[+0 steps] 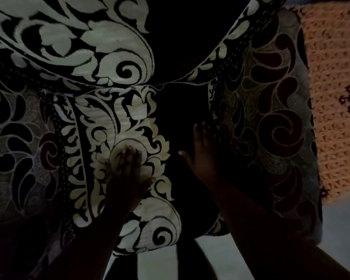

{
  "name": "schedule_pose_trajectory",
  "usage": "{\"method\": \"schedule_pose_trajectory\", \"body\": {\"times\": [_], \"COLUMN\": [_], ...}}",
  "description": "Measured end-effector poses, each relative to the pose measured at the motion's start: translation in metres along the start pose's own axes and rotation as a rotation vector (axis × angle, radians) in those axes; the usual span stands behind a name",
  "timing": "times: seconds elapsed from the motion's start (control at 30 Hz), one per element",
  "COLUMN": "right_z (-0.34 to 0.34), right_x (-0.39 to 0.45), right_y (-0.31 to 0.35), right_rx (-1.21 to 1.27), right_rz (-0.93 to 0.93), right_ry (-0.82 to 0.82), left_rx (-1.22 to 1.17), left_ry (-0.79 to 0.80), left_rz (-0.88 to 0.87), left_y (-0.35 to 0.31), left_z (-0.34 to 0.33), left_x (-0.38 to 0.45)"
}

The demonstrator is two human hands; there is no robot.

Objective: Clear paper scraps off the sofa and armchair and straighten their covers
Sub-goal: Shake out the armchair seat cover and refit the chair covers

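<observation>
Dim light covers the armchair seat, where our left hand point(127, 168) and right hand point(202, 150) lie flat, fingers point(199, 130) pressed together, on the patterned cover point(117, 122); we judge outward strokes toward the edges smooth best.

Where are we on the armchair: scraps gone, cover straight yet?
No paper scraps show on the part of the seat in view, though the picture is dark. In hand: both hands lie flat on the seat cover, the left hand on its cream pattern, the right hand on the dark part, smoothing it. Left: the back cover looks draped loosely, and the rest of the furniture is out of view.
</observation>
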State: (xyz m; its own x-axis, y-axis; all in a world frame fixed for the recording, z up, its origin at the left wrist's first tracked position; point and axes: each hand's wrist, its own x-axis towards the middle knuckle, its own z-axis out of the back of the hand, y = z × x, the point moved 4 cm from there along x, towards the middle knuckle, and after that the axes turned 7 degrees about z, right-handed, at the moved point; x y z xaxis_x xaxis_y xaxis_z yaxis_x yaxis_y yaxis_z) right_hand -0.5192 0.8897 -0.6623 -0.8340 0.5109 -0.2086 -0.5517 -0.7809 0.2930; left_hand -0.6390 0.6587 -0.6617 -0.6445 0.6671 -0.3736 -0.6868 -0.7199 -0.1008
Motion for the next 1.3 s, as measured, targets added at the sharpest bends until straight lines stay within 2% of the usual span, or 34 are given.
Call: {"method": "schedule_pose_trajectory", "body": {"times": [0.2, 0.37, 0.43, 0.5, 0.57, 0.73, 0.83, 0.87, 0.97, 1.0, 1.13, 1.2, 1.3], "right_z": [-0.009, -0.003, 0.008, 0.004, -0.013, -0.027, -0.027, -0.030, -0.048, -0.050, -0.050, -0.050, -0.048], "right_x": [0.034, 0.044, 0.047, 0.042, 0.028, 0.009, 0.005, 0.001, -0.020, -0.028, -0.065, -0.104, -0.166], "right_y": [-0.038, -0.014, 0.008, 0.028, 0.029, 0.002, 0.024, 0.040, 0.094, 0.103, 0.079, 0.064, 0.059], "right_rx": [-0.024, -0.016, -0.046, -0.046, -0.045, -0.110, -0.168, -0.182, -0.157, -0.139, -0.145, -0.159, -0.191], "right_rz": [-0.084, -0.216, -0.110, 0.092, 0.158, 0.022, -0.060, -0.030, 0.171, 0.198, 0.028, -0.034, 0.057], "right_ry": [0.075, 0.074, 0.055, 0.056, 0.067, 0.020, 0.012, 0.034, 0.212, 0.230, 0.234, 0.253, 0.337], "left_rx": [0.026, 0.005, -0.014, -0.041, -0.058, -0.098, -0.094, -0.090, 0.007, 0.025, -0.018, -0.047, -0.017], "left_ry": [-0.055, -0.044, -0.065, -0.082, -0.104, -0.252, -0.206, -0.192, -0.102, -0.079, -0.112, -0.109, -0.039], "left_rz": [0.078, 0.054, 0.091, 0.139, 0.178, 0.169, 0.242, 0.217, 0.002, -0.009, 0.145, 0.094, -0.081], "left_y": [-0.001, 0.012, 0.024, 0.044, 0.072, 0.111, 0.096, 0.083, 0.040, 0.034, 0.046, 0.048, 0.048], "left_z": [-0.002, 0.003, 0.007, 0.006, 0.000, -0.006, 0.000, 0.002, -0.005, -0.009, -0.023, -0.035, -0.050], "left_x": [0.041, 0.044, 0.044, 0.039, 0.028, 0.007, 0.011, 0.010, -0.003, -0.012, -0.054, -0.090, -0.145]}}
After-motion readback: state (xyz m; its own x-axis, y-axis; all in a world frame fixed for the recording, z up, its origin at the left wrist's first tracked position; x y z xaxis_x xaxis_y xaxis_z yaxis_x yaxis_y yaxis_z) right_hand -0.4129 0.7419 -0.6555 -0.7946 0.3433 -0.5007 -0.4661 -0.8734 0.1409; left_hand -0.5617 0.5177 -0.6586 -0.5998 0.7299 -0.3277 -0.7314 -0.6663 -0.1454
